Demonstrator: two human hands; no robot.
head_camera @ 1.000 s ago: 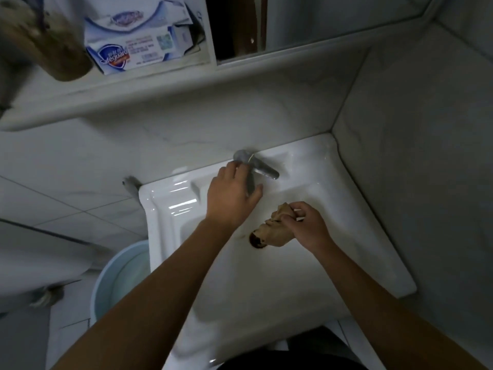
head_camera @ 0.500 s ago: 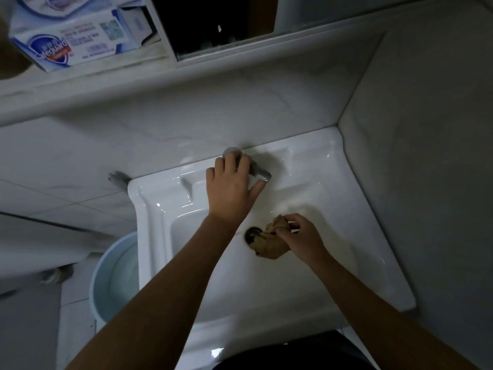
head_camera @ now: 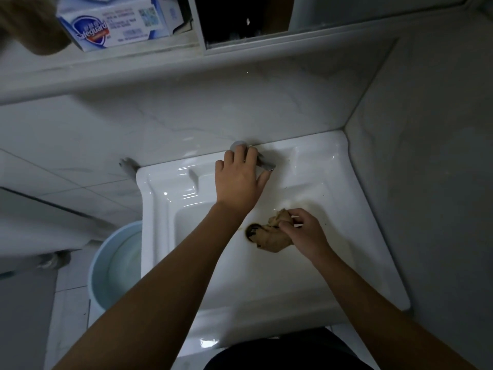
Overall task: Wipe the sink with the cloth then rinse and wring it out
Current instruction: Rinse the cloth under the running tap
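Note:
A white ceramic sink is fixed in the corner of the tiled walls. My left hand lies over the metal tap at the sink's back rim, fingers curled around its handle. My right hand is inside the basin, pinching a crumpled brown cloth. The cloth lies bunched on the basin floor and partly covers the dark drain. Brownish stains mark the basin beside the cloth. No running water is visible.
A light blue bucket stands on the floor left of the sink. A shelf above holds a white-and-blue soap box next to a mirror cabinet. Grey tiled wall closes the right side.
My left hand slid from the spout up onto the tap handle. My right hand lowered the cloth beside the drain. The view shifted slightly.

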